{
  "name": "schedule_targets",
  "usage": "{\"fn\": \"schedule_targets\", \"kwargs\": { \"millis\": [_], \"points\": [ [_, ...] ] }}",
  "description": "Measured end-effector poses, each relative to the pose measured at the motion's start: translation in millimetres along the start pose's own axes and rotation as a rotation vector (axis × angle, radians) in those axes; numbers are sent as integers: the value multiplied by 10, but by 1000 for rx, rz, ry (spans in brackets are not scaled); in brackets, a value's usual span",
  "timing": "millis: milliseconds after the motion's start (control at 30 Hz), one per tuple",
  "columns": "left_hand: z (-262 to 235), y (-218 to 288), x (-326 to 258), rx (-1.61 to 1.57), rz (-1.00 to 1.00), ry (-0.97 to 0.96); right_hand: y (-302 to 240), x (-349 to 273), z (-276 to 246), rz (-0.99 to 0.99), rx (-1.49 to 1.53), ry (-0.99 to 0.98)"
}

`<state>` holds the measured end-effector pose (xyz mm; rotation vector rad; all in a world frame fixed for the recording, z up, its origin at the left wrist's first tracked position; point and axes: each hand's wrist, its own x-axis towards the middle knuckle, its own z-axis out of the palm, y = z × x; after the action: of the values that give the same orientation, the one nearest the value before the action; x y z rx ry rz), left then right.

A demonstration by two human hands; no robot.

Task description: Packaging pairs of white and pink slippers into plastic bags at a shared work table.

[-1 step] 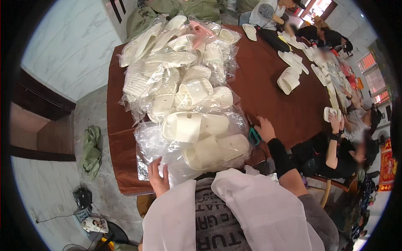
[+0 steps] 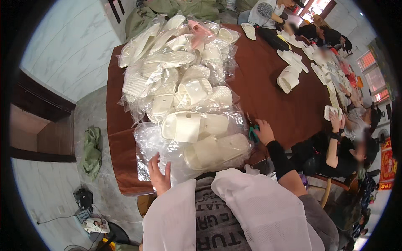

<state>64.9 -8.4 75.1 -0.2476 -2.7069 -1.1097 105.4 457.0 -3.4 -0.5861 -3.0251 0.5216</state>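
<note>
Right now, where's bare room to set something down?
The widest bare patch is brown cloth between the bagged slippers and loose slippers, beyond the scissors. A thinner strip runs left of the bagged slippers. Crowded: between the left hand and right hand.

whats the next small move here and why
Probably lower the left hand to pinch the clear plastic: its fingers are spread, apparently holding nothing, right beside that sheet, while the right hand is at the green-handled scissors.
</note>
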Motion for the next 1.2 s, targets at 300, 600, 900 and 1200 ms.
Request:
{"fn": "schedule_targets", "kwargs": {
  "millis": [300,600,900,1200],
  "points": [
    [641,-423,313,-475,-421,105,-427,-104,88,-131,64,13],
    [745,-482,257,-532,-464,12,-627,-15,-166,130,728,-351],
    [788,-592,224,-659,-451,41,-730,-95,-28,163,1671,-957],
    [835,-632,219,-653,-494,-33,-1941,21,-7,-164,1686,-1381]
  ]
}}
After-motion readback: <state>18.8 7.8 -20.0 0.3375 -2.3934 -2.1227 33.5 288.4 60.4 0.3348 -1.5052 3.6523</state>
